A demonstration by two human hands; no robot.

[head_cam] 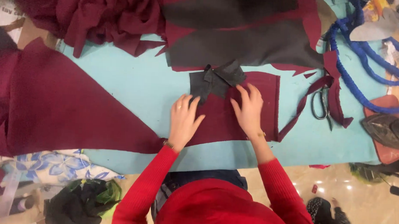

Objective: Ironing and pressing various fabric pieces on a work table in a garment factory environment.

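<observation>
Left hand (183,120) flat, fingers spread, pressing maroon fabric panel (234,117); right hand (249,108) likewise flat, gripping nothing. Panel mid-table (134,83), long axis left-right. Crumpled grey piece (214,79) overlapping far edge. Scissors (322,105) right. Beyond: larger grey cloth (246,43).

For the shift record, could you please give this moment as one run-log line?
left hand: flat on maroon fabric piece, at dark grey fabric piece | right hand: pressing maroon piece | scissors: right, untouched | table: light blue

scissors (322,105), blue cord (355,82), iron (387,129)
</observation>
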